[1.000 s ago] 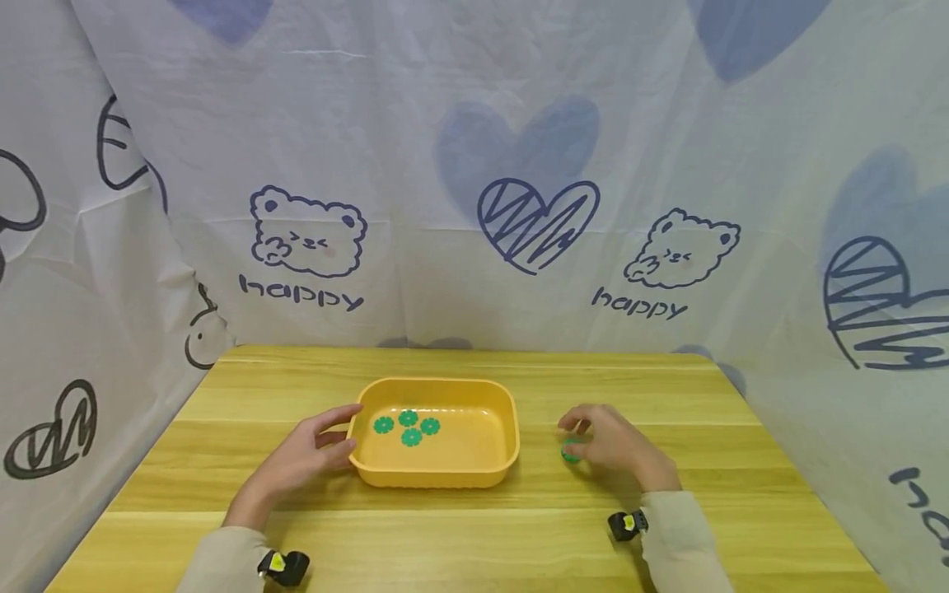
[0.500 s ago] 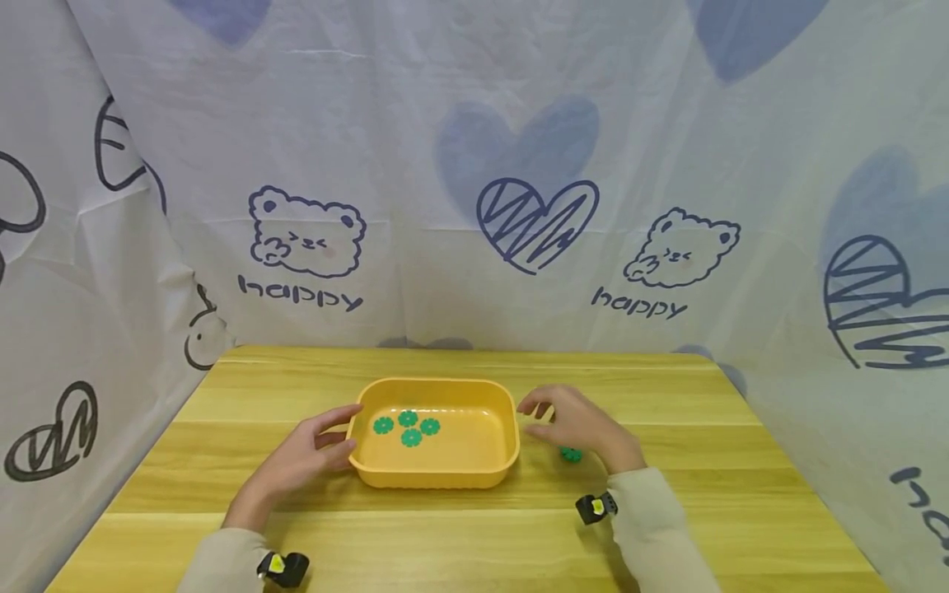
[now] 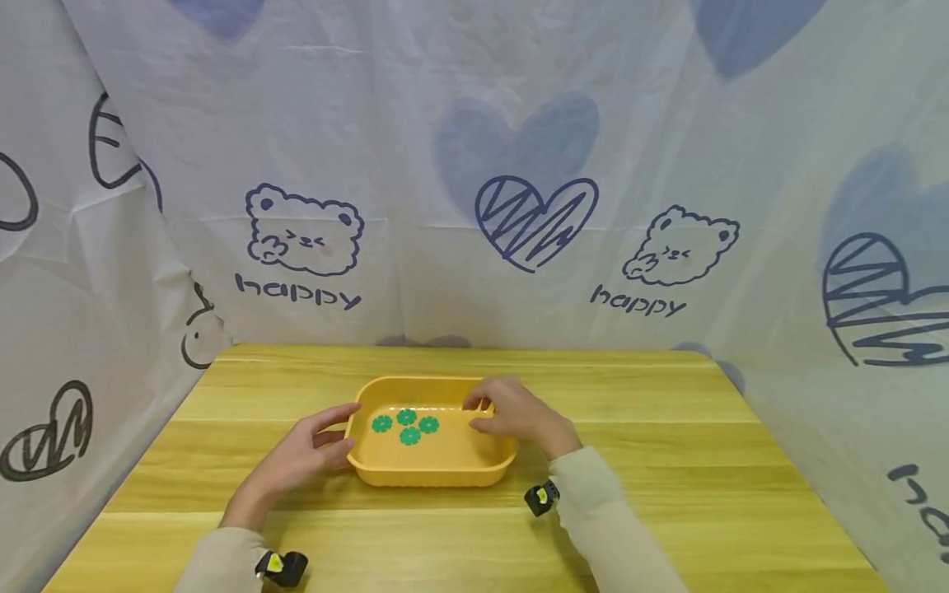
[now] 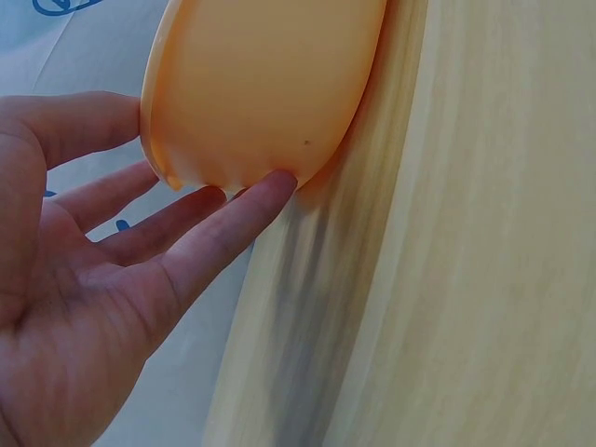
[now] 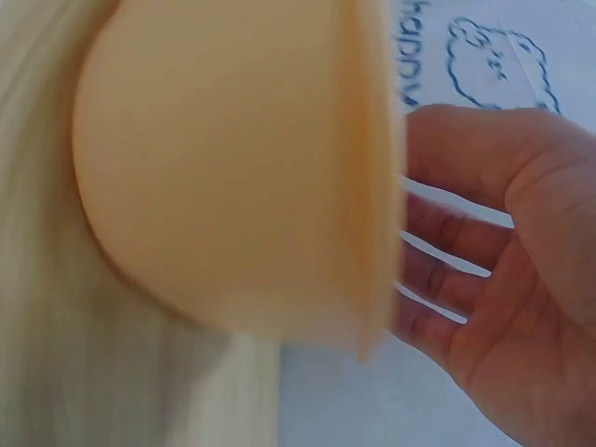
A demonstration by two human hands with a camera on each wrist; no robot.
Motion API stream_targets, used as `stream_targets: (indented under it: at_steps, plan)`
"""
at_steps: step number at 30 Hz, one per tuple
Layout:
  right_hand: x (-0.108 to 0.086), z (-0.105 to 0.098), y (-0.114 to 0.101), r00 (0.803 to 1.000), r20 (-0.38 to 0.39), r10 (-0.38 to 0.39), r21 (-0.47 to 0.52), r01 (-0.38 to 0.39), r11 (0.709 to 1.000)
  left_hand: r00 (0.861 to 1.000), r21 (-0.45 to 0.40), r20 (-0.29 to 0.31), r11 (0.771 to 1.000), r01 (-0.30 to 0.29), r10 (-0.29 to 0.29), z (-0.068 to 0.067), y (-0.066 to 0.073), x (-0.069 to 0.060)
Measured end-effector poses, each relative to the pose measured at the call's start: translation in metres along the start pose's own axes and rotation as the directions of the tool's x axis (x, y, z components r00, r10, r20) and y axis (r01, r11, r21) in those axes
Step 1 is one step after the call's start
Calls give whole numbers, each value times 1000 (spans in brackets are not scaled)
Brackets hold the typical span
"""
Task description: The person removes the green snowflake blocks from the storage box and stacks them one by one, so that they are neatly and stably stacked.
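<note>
A yellow-orange plastic tray stands on the table with several green flower-shaped plastic discs lying flat in its left half. My left hand touches the tray's left end from outside, its fingers fairly straight and spread; the left wrist view has the fingertips against the wall. Over the tray's right rim reaches my right hand, fingers bent down into the tray. A gap shows between thumb and fingers, with nothing visible in it. In the right wrist view, the tray wall hides the fingertips.
The wooden table extends around the tray. Behind and at both sides hangs a pale cloth printed with hearts and bears. My right forearm's sleeve crosses the table right of the tray.
My right hand has left a green disc on the table at right and moved left into the tray. The forearm now hides that disc's spot. My left hand stays at the tray's end.
</note>
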State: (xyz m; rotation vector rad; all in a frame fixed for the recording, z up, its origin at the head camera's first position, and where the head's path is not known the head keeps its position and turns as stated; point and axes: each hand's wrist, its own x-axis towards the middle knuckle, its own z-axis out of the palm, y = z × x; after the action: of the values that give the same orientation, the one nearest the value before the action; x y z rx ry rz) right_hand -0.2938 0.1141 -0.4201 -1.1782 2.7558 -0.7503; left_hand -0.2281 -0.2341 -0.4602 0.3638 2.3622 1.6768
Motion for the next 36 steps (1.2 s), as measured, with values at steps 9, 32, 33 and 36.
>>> stream_targets:
  at_steps: [9,32,33,36]
  plan:
    - [24,29,-15,996,59,60,-39,-58,998,1000,13,-5,1000,-4,4,0,0,-1]
    - [49,65,-21,994,72,85,-160,-73,985,1000,0,-7,1000,-1,1,1,1,-1]
    - [49,65,-21,993,73,90,-151,-78,985,1000,3,-8,1000,-1,1,1,1,-1]
    - [49,64,-24,992,83,99,-122,-89,989,1000,4,-8,1000,-2,3,1,1,-2]
